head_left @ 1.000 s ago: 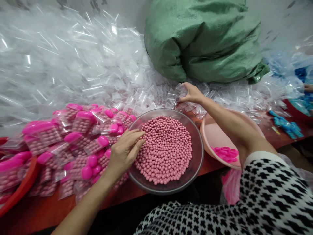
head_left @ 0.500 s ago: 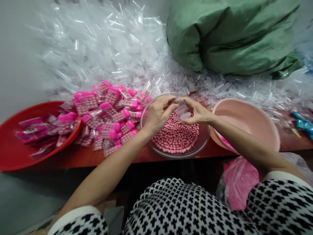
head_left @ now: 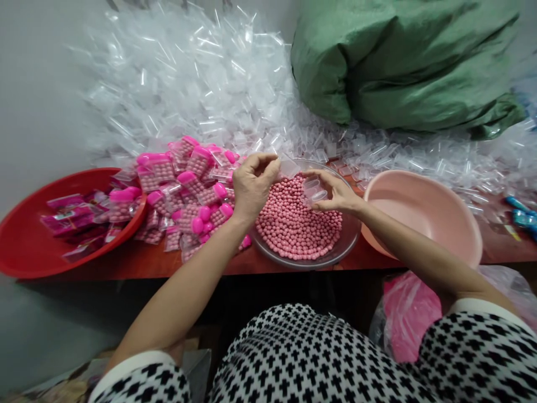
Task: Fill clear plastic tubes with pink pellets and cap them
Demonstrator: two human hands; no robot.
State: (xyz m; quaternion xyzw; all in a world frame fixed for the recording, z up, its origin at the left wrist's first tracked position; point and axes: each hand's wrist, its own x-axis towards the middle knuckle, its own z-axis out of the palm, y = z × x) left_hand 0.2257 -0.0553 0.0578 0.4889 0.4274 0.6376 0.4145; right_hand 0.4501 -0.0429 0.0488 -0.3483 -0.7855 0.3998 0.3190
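My left hand (head_left: 255, 183) is over the left rim of a clear bowl (head_left: 308, 264), its thumb and fingers pinched on one small clear plastic container (head_left: 289, 167). Over the right side of the same bowl, my right hand (head_left: 338, 191) grips several clear plastic containers (head_left: 314, 191) lined up between thumb and fingers. Small round pink beads (head_left: 297, 224) cover the bottom of the bowl below both hands. Left of the bowl lies a heap of filled containers (head_left: 195, 190), with pink beads inside and bright pink caps.
A red basin (head_left: 25, 246) with pink packets (head_left: 69, 218) stands at the left. A peach basin (head_left: 419, 204) is right of the bowl. Loose clear containers (head_left: 180, 84) pile up behind, beside a big green sack (head_left: 403, 67). A pink bag (head_left: 409, 313) hangs below the table edge.
My left hand has moved left, away from my right hand, with one clear container at its fingertips. My right hand stays over the bowl with its containers. The view has shifted slightly.
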